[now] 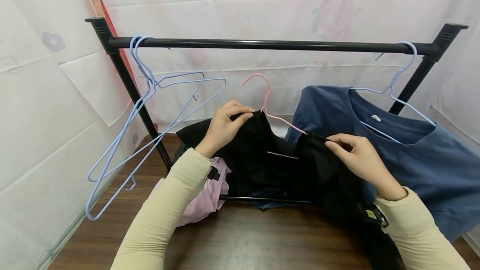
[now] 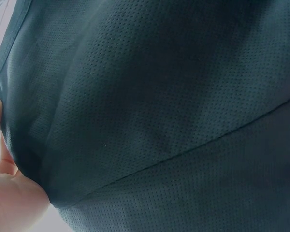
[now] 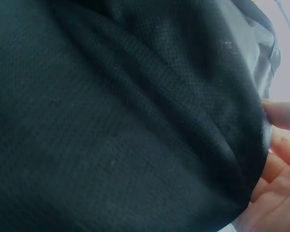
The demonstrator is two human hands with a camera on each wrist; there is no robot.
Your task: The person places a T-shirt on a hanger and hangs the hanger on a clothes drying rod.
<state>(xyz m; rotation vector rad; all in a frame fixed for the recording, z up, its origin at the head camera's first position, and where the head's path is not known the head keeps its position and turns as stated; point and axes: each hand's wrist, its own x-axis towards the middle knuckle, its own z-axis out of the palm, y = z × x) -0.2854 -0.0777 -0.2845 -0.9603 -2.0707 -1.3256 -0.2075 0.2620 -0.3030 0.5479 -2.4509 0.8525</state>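
A black shirt (image 1: 247,149) of finely perforated fabric hangs on a pink hanger (image 1: 268,95), whose hook stands free below the rack's bar. My left hand (image 1: 223,127) pinches the shirt's left shoulder near the collar between thumb and fingers. On the other shoulder, my right hand (image 1: 356,157) pinches the cloth the same way. The hanger's lower bar shows through the neck opening; its arms are mostly hidden inside the shirt. Black fabric (image 2: 159,96) fills most of the left wrist view, with the thumb at its edge. Similar folds of cloth (image 3: 135,121) fill the right wrist view.
A black rack bar (image 1: 262,45) spans the back. Empty blue hangers (image 1: 150,91) hang at its left end, and a blue shirt (image 1: 393,157) on a blue hanger (image 1: 397,76) at its right. Pink cloth (image 1: 204,203) lies low on the left, above the brown wooden table (image 1: 262,236).
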